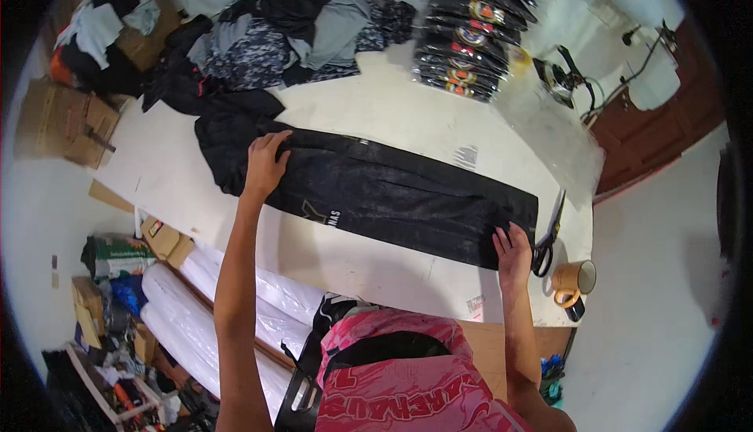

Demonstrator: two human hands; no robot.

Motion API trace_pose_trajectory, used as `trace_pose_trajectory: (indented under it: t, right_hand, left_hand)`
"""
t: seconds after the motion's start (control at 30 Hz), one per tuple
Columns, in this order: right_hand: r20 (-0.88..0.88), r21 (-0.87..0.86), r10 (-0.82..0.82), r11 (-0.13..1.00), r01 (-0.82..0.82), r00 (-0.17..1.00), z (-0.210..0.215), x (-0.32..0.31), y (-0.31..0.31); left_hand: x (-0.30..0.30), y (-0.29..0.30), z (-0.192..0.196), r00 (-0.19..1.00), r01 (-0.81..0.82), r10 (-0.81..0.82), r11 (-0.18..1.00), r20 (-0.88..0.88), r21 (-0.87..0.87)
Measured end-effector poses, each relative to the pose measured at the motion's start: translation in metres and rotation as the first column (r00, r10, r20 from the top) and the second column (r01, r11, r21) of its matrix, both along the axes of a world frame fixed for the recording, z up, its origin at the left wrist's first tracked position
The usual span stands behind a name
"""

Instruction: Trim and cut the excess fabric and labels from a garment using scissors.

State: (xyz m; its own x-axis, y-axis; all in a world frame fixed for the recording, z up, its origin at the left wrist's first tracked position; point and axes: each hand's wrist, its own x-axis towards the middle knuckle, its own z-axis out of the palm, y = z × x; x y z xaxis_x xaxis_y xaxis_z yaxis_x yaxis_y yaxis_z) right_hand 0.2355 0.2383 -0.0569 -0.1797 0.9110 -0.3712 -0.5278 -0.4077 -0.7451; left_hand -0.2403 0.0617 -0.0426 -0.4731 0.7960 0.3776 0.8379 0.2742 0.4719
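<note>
A long black garment [392, 189] with a light print near its front edge lies folded into a flat strip across the white table [408, 291]. My left hand [268, 161] rests on it towards the left, fingers apart, where the cloth bunches up. At the right end, my right hand [513, 255] lies on the garment with its fingers stretched out. Neither hand grips anything. Just beyond the right hand is a pair of black-handled scissors [544, 256], beside the garment's end.
A tan mug [576, 277] stands near the table's right edge. Far back are an iron [554, 83], overlapping bagged black garments [463, 40] and a heap of clothes [306, 32]. A cardboard box [67, 122] sits at left; white wrapped rolls [184, 326] lie below the table.
</note>
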Motion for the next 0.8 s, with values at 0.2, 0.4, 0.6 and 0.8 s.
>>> trace_pose_trajectory:
  t: [0.2, 0.4, 0.6, 0.8]
  right_hand:
    - [0.609, 0.397, -0.062, 0.887, -0.237, 0.79, 0.014, 0.03, 0.019]
    - [0.779, 0.62, -0.493, 0.696, -0.362, 0.387, 0.012, 0.02, 0.068]
    - [0.895, 0.427, -0.258, 0.732, -0.531, 0.364, 0.012, 0.011, 0.102]
    - [0.909, 0.339, -0.414, 0.66, -0.671, 0.051, 0.016, 0.017, 0.11]
  left_hand:
    - [0.087, 0.008, 0.004, 0.977, 0.138, -0.109, 0.979, -0.185, 0.153]
    - [0.169, 0.014, 0.004, 0.914, 0.386, -0.369, 0.918, -0.169, 0.084]
    - [0.183, 0.02, -0.002, 0.922, 0.324, -0.317, 0.946, -0.222, -0.007]
    - [0.183, 0.019, -0.008, 0.939, 0.261, -0.26, 0.965, -0.225, -0.024]
